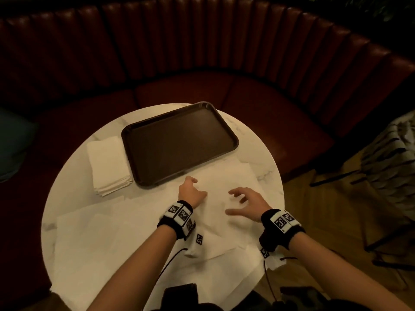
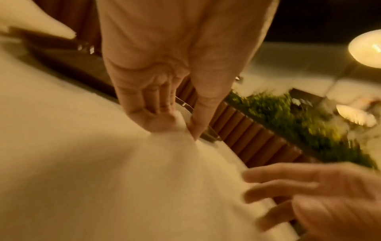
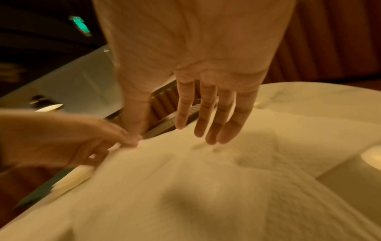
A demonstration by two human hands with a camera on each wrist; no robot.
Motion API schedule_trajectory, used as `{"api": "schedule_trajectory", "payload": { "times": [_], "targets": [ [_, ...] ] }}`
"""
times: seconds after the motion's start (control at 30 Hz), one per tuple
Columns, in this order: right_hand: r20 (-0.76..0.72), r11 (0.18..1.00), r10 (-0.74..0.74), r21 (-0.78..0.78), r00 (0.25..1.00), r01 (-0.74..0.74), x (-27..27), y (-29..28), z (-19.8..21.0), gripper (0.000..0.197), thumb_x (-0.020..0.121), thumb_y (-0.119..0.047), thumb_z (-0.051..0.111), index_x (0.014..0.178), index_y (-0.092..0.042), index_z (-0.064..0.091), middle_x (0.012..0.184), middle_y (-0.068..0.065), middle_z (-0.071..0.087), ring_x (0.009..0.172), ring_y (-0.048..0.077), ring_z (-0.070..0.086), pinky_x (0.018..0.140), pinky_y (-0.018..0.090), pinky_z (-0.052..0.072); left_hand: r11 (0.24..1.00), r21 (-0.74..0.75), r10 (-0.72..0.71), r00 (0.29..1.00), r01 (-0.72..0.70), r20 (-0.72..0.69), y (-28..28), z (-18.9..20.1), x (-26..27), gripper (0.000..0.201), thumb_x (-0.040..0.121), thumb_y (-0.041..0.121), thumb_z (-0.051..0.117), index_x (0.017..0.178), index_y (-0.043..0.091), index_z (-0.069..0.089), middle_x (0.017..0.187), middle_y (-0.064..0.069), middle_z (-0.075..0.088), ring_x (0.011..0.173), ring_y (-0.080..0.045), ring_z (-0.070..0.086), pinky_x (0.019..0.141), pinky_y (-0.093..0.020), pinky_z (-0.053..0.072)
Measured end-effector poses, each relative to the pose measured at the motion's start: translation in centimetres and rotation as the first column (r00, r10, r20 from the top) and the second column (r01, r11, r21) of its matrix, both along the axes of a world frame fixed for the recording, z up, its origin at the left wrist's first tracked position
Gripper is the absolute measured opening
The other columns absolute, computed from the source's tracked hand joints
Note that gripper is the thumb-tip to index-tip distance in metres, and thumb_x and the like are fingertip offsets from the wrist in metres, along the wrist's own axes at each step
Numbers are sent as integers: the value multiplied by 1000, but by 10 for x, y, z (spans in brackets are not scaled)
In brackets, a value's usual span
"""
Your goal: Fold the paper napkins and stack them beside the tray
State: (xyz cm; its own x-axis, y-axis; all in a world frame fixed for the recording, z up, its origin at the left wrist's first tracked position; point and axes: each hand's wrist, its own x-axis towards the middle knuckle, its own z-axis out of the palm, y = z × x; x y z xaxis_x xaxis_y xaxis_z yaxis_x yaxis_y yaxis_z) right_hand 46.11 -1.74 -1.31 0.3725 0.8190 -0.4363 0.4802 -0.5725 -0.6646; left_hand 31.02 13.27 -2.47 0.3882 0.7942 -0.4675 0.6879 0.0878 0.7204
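From the head view, your left hand (image 1: 190,189) pinches the far-left corner of the top napkin (image 1: 226,182), spread on the near half of the round table (image 1: 74,167) just near of the dark tray (image 1: 179,142), while your right hand (image 1: 247,204) hovers over it with fingers spread; a stack of folded napkins (image 1: 110,164) lies just left of the tray. In your left wrist view, thumb and fingers (image 2: 152,117) clamp a raised peak of the paper at the table's edge. Your right wrist view shows straight, slightly parted fingers (image 3: 206,114) just above the napkin, gripping nothing.
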Motion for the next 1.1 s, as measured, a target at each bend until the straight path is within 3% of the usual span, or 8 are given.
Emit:
{"api": "schedule_trajectory", "payload": {
  "times": [0.17,0.33,0.4,0.47,0.57,0.77,0.9,1.1],
  "targets": [
    [96,949,313,3,945,-315,-31,4,10,116,57,-67,77,151,-29,19,153,-6,26,137,15,29,114,36,29,963,-228,196,951,-141,239,-9,28,-1,51,81,1,68,121,8,39,58,-5,58,45,-15,53,53,-27,51],
    [117,961,153,215,981,-176,-42,30,20,41,88,-16,61,129,-20,58,127,2,63,115,20,58,88,21,40,869,-424,454,753,-257,475,-7,61,-21,43,90,12,66,122,11,37,79,-11,56,57,-18,59,50,-19,52],
    [-59,966,74,251,996,-57,-46,43,29,29,90,-4,52,111,-16,69,106,6,70,94,22,63,76,24,44,845,-408,527,670,-346,522,-4,70,-37,34,94,17,61,120,10,40,82,-14,58,61,-21,61,51,-22,55],
    [-324,982,1,178,946,60,-53,55,42,26,91,0,49,103,-9,69,93,13,67,80,25,60,72,32,49,833,-323,552,644,-449,529,-3,68,-57,28,97,18,56,120,7,44,92,-17,61,74,-22,63,60,-26,57],
    [-564,982,-110,63,819,176,-69,75,57,17,94,-5,51,99,-7,67,95,11,68,83,25,64,76,35,53,855,-136,506,746,-501,432,-10,56,-88,24,97,29,55,116,15,55,114,-8,62,94,-14,60,81,-30,53],
    [-764,974,-155,-11,626,228,-116,113,63,26,97,-14,51,121,-6,58,117,15,66,104,32,64,87,43,53,864,-360,497,705,-352,506,-24,53,-132,32,96,29,56,125,15,61,117,-1,69,109,-19,64,91,-35,53],
    [-742,986,-89,27,664,163,-146,136,63,32,95,-16,55,125,-5,58,118,14,66,106,33,64,92,46,51,819,-418,573,611,-394,547,-12,53,-154,23,94,13,59,116,9,65,106,-10,73,99,-25,69,83,-35,59],
    [-761,971,-51,113,647,210,-145,152,70,37,91,-10,61,126,-18,56,116,7,69,106,23,66,91,37,52,772,-348,633,591,-532,500,47,48,-178,14,91,2,60,102,0,69,99,-17,72,88,-28,69,75,-30,60]
  ]
}}
